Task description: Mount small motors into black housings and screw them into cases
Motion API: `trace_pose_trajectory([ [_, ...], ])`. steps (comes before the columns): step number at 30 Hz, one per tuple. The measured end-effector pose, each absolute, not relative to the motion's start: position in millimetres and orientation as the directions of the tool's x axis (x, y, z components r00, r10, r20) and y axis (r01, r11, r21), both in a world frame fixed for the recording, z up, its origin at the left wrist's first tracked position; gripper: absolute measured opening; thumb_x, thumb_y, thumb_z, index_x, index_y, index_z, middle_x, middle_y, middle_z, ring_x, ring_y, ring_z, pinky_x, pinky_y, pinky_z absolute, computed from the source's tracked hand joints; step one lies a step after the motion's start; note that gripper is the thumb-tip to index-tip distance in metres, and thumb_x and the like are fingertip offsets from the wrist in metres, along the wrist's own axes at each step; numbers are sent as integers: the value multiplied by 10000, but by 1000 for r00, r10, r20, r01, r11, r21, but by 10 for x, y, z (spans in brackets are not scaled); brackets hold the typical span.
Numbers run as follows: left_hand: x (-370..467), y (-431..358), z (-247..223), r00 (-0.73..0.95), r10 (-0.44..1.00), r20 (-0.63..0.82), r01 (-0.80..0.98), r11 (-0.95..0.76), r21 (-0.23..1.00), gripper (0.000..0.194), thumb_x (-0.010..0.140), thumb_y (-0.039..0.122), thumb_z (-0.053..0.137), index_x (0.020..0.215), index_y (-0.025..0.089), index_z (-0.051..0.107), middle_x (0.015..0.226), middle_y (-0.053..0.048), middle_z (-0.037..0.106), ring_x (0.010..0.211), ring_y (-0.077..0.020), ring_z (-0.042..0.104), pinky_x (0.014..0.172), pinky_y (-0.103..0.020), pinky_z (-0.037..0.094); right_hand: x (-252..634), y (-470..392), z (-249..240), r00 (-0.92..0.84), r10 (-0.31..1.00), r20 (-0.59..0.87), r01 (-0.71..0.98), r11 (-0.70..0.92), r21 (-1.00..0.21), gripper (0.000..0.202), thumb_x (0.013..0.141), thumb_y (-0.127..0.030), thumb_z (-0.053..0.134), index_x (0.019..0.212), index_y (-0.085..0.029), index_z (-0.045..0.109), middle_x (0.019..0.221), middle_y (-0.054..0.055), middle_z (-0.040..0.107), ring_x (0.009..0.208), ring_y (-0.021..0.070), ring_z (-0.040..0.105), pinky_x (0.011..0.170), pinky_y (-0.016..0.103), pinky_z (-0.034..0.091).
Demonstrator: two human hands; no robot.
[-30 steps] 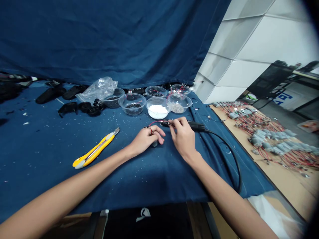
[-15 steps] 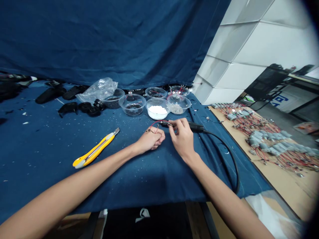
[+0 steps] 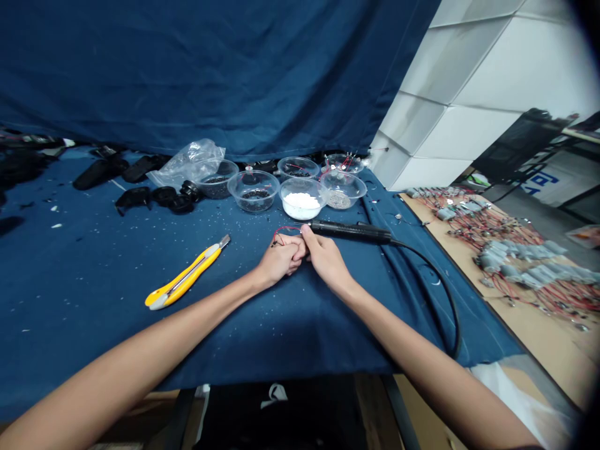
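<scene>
My left hand (image 3: 281,259) is closed in a loose fist, with a thin red wire (image 3: 282,229) looping up out of it and small dark ends on its back. My right hand (image 3: 325,256) meets it, thumb and fingers pinched together against the left fingertips. The wire's far end runs to the right thumb, where a tiny piece is too small to name. Just behind the hands lies a black electric screwdriver (image 3: 351,231), its tip close to the right thumb. To the left, a yellow utility knife (image 3: 187,275) rests on the blue cloth (image 3: 225,331).
Clear bowls stand at the back, one with white bits (image 3: 302,205), others with black screws (image 3: 254,199) or grey bits (image 3: 338,199). Black plastic parts (image 3: 164,197) and a plastic bag (image 3: 190,164) lie at back left. On the right board (image 3: 450,250) sit several grey motors with red wires.
My right hand has moved left, away from in front of the screwdriver, and now touches my left hand. The left hand stays closed with the red wire. The view has shifted slightly.
</scene>
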State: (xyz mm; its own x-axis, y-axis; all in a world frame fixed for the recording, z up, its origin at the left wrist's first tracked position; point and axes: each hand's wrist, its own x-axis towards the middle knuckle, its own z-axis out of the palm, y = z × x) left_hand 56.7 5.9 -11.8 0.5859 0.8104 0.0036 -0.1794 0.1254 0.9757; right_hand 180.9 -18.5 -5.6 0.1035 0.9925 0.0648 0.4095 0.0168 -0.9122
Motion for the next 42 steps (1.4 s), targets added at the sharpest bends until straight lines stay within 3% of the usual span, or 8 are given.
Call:
trace_pose_trajectory([
  [5,604,14,-191,512,859,16,-157,75,985,240,676,231,488,482,188,354,391,42,329,347,-62,292,372,-206,222,1675,-163,47,-96,994,-56,172,-39,-984,632,854,-700,424,739,-144,701,665,68,667,634,177,615,606,281,467],
  [10,609,-3,-235,364,931,9,-121,38,992,212,755,178,481,582,197,361,452,26,346,449,-105,386,445,-231,316,1482,-82,18,-225,959,175,-164,140,-977,286,826,-441,613,917,-194,726,910,41,715,867,178,648,802,297,496],
  [14,621,26,-252,253,967,32,-103,-6,995,174,781,147,468,647,200,371,530,18,405,544,-126,452,493,-233,362,1388,-44,-68,-75,968,241,-120,231,-965,337,868,-374,516,652,-177,683,724,34,682,711,159,634,691,275,494],
  [24,620,22,-291,249,949,192,-52,-184,981,213,737,21,459,591,174,435,577,19,461,655,-121,491,650,-227,406,1372,-163,-128,26,952,307,-115,307,-945,321,865,-298,492,611,-186,653,696,19,665,675,149,619,664,268,488],
  [28,674,54,-283,268,962,-54,-93,82,992,185,744,47,492,630,181,437,512,38,441,558,-109,483,545,-209,381,1397,-113,-178,26,957,290,-107,291,-951,326,855,-347,492,629,-186,663,713,25,671,700,152,627,694,270,502],
  [31,740,104,-218,263,927,-266,-106,302,947,208,782,115,489,641,203,363,423,69,360,380,-89,375,413,-202,287,1433,-16,-184,29,991,127,-160,130,-979,308,818,-386,504,671,-174,671,695,33,666,614,145,606,581,252,503],
  [35,734,136,-50,346,868,-357,-108,415,904,255,773,173,447,595,219,271,381,90,262,288,-59,247,348,-188,217,1468,53,-68,-81,972,-219,-277,-233,-932,274,781,-374,519,791,-155,684,600,16,619,381,96,433,310,196,332],
  [42,647,57,101,463,806,-369,-129,473,871,214,668,148,410,530,213,260,391,91,224,283,-39,206,328,-183,253,1477,-27,139,-237,856,-459,-292,-514,-807,266,783,-327,505,860,-149,687,443,-43,473,308,75,308,256,168,249],
])
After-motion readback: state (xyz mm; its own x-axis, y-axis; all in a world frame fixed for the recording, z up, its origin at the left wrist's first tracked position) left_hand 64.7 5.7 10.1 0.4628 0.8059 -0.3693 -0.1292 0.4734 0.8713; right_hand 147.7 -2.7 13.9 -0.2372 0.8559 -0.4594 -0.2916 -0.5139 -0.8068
